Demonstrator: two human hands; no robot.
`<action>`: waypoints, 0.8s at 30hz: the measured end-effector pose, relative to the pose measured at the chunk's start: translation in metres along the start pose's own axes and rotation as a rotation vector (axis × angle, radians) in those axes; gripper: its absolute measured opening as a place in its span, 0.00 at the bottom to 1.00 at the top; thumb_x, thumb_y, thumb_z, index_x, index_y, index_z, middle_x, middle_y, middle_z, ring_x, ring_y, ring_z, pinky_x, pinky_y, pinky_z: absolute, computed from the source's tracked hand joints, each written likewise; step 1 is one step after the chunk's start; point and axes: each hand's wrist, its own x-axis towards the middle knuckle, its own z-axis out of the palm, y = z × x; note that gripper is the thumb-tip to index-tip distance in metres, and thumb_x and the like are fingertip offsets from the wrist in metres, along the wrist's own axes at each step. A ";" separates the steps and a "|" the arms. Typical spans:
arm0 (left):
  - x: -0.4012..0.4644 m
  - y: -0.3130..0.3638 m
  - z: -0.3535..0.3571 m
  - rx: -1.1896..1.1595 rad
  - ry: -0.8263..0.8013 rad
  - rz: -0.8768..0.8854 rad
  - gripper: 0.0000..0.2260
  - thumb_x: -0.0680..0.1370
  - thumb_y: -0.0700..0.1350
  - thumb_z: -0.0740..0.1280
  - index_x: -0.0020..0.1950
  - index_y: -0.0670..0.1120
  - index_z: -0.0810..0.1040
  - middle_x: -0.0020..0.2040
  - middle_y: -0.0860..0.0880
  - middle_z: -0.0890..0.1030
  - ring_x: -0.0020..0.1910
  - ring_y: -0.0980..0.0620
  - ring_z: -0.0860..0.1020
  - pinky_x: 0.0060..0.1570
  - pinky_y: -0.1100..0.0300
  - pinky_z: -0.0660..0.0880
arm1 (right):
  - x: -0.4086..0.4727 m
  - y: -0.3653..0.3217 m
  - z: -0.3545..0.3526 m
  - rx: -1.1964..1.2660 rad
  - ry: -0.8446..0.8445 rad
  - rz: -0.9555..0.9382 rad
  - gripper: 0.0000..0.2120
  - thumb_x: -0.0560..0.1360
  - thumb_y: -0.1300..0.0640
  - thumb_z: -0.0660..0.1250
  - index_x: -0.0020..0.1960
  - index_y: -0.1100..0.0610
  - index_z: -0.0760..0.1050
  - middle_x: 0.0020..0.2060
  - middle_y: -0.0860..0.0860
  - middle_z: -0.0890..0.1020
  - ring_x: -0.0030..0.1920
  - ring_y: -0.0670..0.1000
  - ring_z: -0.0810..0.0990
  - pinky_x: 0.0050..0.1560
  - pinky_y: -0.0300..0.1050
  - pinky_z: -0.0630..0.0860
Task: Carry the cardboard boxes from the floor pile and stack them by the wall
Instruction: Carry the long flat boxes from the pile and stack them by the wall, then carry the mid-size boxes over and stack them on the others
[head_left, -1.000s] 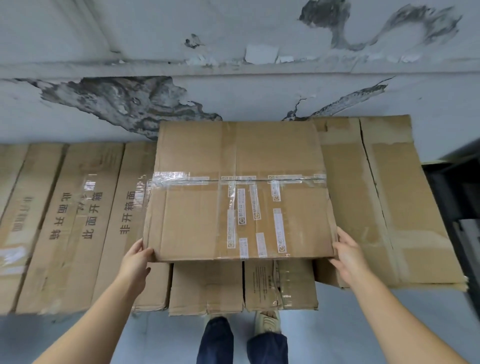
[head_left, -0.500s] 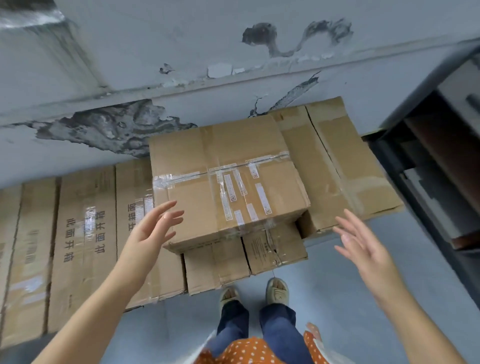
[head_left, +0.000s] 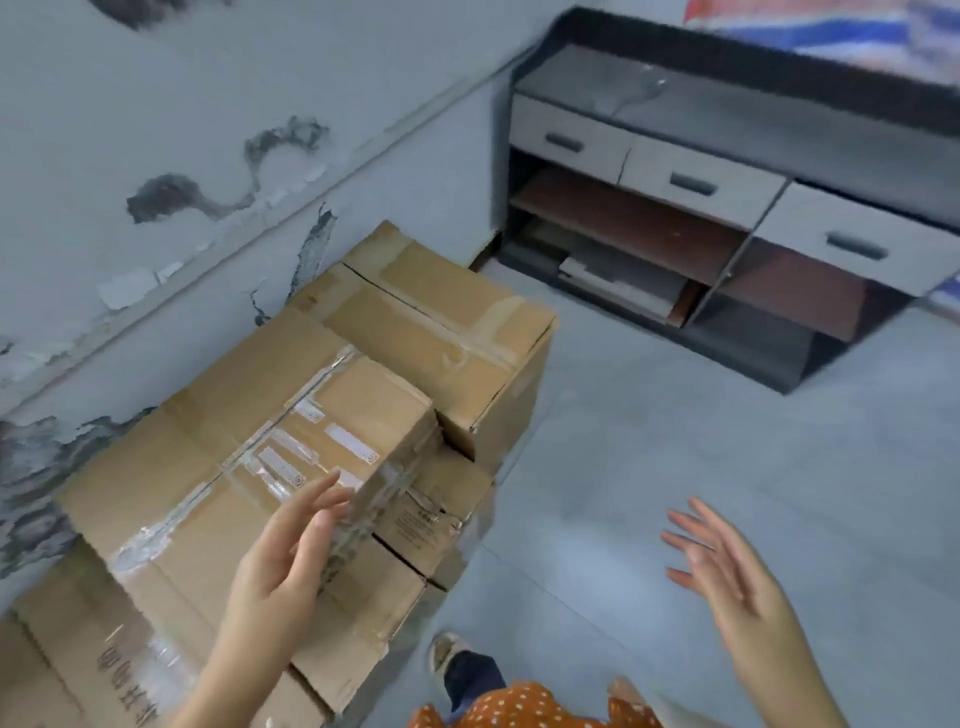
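A person in an orange dotted garment (head_left: 524, 706) stands over a stack of boxes, both hands free of any load. The left hand (head_left: 283, 564) hovers with fingers straight over the near edge of the taped box (head_left: 249, 447), whether touching it cannot be told; the right hand (head_left: 727, 566), at four o'clock, hangs spread above the bare floor (head_left: 701, 467) with nothing in its grip. The taped box sits on top of lower boxes (head_left: 431, 525) at eight o'clock, with a second large box (head_left: 447, 332) just beyond it at eleven o'clock, both against the peeling wall (head_left: 182, 156). A drawer unit (head_left: 701, 182) stands at one o'clock. The placing step looks finished: judged from the empty hands, the next move calls for turning to the floor pile, which is out of view, for another box.
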 end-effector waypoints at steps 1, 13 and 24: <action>0.002 0.008 0.016 0.011 -0.044 0.027 0.21 0.69 0.65 0.58 0.60 0.62 0.75 0.54 0.60 0.82 0.55 0.60 0.79 0.56 0.56 0.76 | -0.008 0.001 -0.016 0.005 0.061 -0.004 0.41 0.53 0.22 0.67 0.60 0.42 0.74 0.56 0.47 0.81 0.54 0.42 0.81 0.47 0.35 0.79; -0.080 0.084 0.267 -0.124 -0.503 0.193 0.10 0.78 0.52 0.65 0.58 0.52 0.77 0.54 0.46 0.83 0.53 0.51 0.82 0.52 0.56 0.79 | -0.157 0.038 -0.259 0.034 0.643 -0.017 0.31 0.57 0.21 0.65 0.57 0.32 0.75 0.56 0.42 0.81 0.56 0.45 0.81 0.53 0.46 0.79; -0.180 0.146 0.491 -0.077 -0.950 0.260 0.13 0.79 0.36 0.60 0.56 0.49 0.79 0.51 0.50 0.84 0.50 0.51 0.83 0.49 0.60 0.80 | -0.274 0.068 -0.430 0.114 1.147 0.044 0.40 0.57 0.22 0.66 0.60 0.46 0.75 0.52 0.48 0.83 0.51 0.49 0.83 0.51 0.45 0.80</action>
